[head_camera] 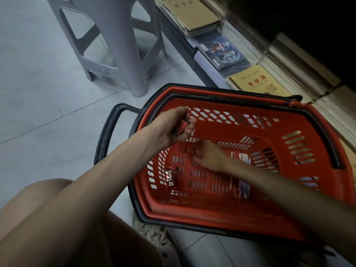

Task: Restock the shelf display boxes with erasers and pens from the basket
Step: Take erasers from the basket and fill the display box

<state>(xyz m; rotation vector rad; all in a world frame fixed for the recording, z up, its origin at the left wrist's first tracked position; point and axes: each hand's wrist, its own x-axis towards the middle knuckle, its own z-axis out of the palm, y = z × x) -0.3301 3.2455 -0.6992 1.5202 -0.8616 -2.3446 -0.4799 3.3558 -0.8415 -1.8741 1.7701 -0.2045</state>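
Note:
A red shopping basket (289, 214) with black handles stands on the floor in front of me. My left hand (173, 126) hovers over its left rim, fingers curled round a few small dark and red items, probably erasers. My right hand (208, 157) reaches down to the basket floor, fingers on small dark erasers there; it is blurred. Shiny wrapped erasers (170, 177) lie at the left of the basket floor. A bundle of pens (243, 186) lies to the right, partly under my right forearm.
A grey plastic stool (123, 45) stands on the tiled floor beyond the basket. The bottom shelf (208, 62) at the right carries stacks of brown notebooks (256, 81) and a blue booklet (223, 51). My knee (48, 218) fills the lower left.

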